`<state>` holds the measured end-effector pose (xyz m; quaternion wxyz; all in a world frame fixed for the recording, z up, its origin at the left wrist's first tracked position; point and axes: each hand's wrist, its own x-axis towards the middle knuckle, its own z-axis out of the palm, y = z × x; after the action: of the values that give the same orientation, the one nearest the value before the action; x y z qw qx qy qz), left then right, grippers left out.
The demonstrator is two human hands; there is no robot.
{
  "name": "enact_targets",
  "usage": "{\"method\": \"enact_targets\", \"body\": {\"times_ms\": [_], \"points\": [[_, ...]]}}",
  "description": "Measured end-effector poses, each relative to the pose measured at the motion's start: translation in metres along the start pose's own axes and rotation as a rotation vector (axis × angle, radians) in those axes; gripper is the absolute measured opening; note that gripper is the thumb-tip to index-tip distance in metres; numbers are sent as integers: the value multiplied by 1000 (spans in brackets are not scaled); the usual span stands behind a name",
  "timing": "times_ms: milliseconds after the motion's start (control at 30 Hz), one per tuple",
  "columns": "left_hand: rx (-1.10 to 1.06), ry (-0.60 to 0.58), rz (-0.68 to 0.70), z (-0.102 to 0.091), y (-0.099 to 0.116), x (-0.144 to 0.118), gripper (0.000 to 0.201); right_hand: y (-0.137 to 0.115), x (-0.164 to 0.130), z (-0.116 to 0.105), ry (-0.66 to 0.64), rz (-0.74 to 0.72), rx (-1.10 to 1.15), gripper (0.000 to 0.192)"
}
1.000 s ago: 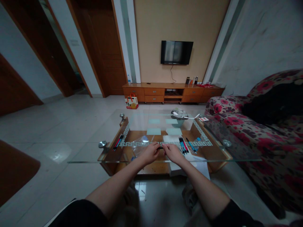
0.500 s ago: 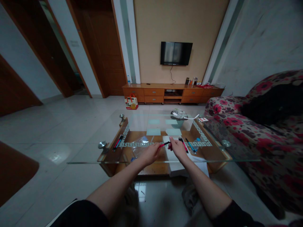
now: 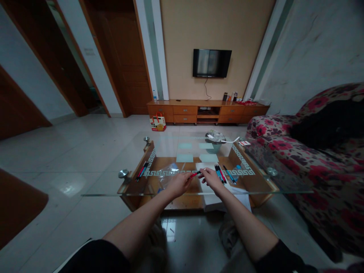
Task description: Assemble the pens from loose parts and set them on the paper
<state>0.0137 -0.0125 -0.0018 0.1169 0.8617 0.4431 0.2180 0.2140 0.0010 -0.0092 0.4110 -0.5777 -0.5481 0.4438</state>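
Red-barrelled pen with a black end [image 3: 195, 174] was held between both hands over the near-centre of the clear glass tabletop w/ a white key-pattern border [image 3: 113, 185]. Left hand [image 3: 178, 184] was closed on the pen's near-left end; right hand [image 3: 209, 178] had fingers curled narrow at the black far-right end, apparently pinching it, though the exact contact was too small to tell. Pen sat tilted, its right end slightly farther and higher, approx. level w/ the border strip, so both ends were reachable, one per hand. Both forearms came in from the near edge, converging on the pen.

Just right of the right hand lay a small row of pens, black, red and blue [image 3: 220, 174], side by side on a white sheet of paper [image 3: 204, 167]; a further blue pen [image 3: 229, 174] lay a little farther right. At the left end of the table, well apart, another few red and black pens [image 3: 142, 170] lay together — two groups kept separate, perhaps sorted. A crumpled clear plastic bag [image 3: 167, 175] lay just left of the left hand, near enough to serve as packaging for the pens.

Far side of the table: a pale green bowl holding white odds and ends [image 3: 214, 142]. Right: a red floral sofa [image 3: 313, 159]. Far wall: a dark wall-mounted TV [image 3: 212, 63] above a long wooden cabinet [image 3: 207, 110].
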Motion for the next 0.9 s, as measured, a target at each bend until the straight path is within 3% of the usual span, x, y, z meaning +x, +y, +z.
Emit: {"method": "enact_targets", "body": {"times_ms": [100, 233, 367, 667, 900], "points": [[-42, -54, 21, -2, 3, 0, 26, -4, -3, 4, -32, -11, 145, 41], [-125, -144, 126, -7, 12, -2, 30, -6, -2, 5, 44, -4, 255, 46], [-144, -171, 187, -10, 15, -3, 45, -7, -1, 3, 54, 10, 242, 48], [-90, -172, 231, -8, 8, -6, 45, -6, -6, 4, -25, -34, 136, 48], [-44, -185, 232, -10, 11, -6, 47, -6, -6, 5, -7, -1, 184, 47]]}}
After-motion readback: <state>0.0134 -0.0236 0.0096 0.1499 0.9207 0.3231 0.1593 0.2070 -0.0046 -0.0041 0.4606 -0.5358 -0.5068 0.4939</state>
